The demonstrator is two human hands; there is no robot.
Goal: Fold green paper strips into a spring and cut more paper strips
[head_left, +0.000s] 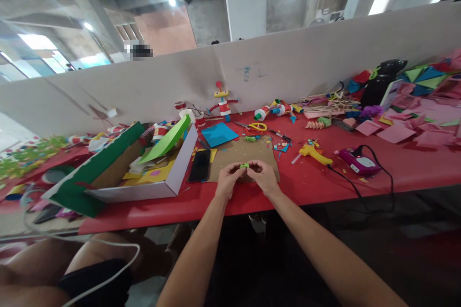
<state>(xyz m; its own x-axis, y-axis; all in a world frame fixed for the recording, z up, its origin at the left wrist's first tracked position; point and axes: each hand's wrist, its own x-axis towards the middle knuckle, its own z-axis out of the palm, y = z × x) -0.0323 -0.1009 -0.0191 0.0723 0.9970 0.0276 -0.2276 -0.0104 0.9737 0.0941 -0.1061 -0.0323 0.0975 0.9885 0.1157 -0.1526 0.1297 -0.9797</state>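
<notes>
Green paper piece (pixel 244 165): small, located between the fingertips of both hands, over the near half of the brown cardboard (pixel 264 151) on the red table (pixel 216 204). The left hand (pixel 229 175) pinches one end and the right hand (pixel 264 176) pinches the other; whether the paper is being folded, rolled or only steadied cannot be told. For good control, grip with thumb and fingertip only, apply equal light pressure on both sides, and align edges before pressing any crease. Paper this small will probably buckle if pulled or squeezed hard. Work over the cardboard, where a dropped piece is easily found. A second green piece (pixel 250 139), seemingly pleated, lies just beyond the hands and may serve as a size reference. Mind the phone (pixel 200 165) near the left hand and the yellow glue gun (pixel 315 153) to the right; its nozzle may be hot.
</notes>
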